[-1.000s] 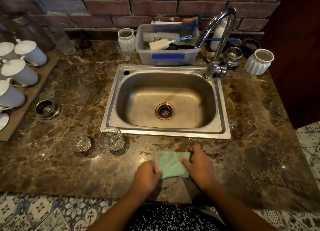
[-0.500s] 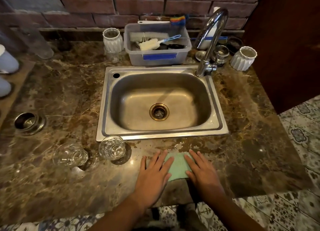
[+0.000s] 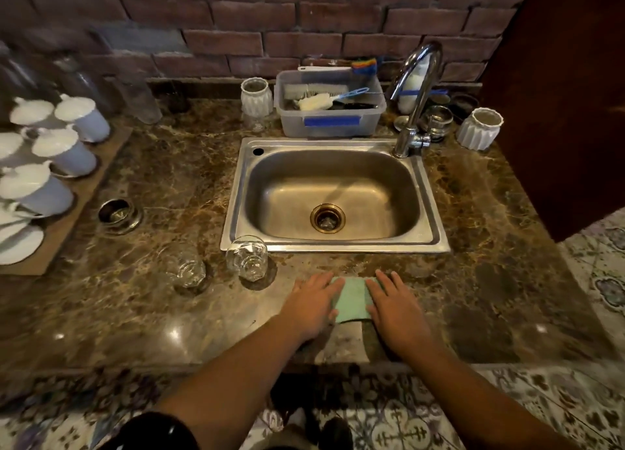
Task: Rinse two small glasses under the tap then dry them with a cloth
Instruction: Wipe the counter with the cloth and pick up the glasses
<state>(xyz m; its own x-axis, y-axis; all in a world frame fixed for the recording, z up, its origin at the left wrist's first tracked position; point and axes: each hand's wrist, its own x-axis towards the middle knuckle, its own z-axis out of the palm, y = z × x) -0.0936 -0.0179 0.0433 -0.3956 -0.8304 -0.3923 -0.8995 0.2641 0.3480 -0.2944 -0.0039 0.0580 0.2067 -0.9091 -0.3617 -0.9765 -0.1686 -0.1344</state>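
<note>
Two small clear glasses stand on the marble counter in front of the sink's left corner: one glass (image 3: 189,269) further left, the other glass (image 3: 247,257) touching the sink rim. A folded green cloth (image 3: 352,300) lies flat on the counter near the front edge. My left hand (image 3: 313,303) rests flat on the cloth's left side, fingers spread. On the cloth's right side my right hand (image 3: 394,306) lies flat. Neither hand grips anything. The steel sink (image 3: 236,192) is dry-looking and the chrome tap (image 3: 416,98) at its back right corner runs no water.
A grey tub (image 3: 329,125) with brushes sits behind the sink, flanked by white ribbed cups (image 3: 478,129). White lidded cups on a board (image 3: 64,226) line the left edge. A metal ring holder (image 3: 118,213) sits left of the sink. A dark cabinet (image 3: 558,94) stands at right.
Both hands went from pinching the cloth to lying flat on it with fingers spread. The camera view swung right, then back left and further away. The glasses stayed put.
</note>
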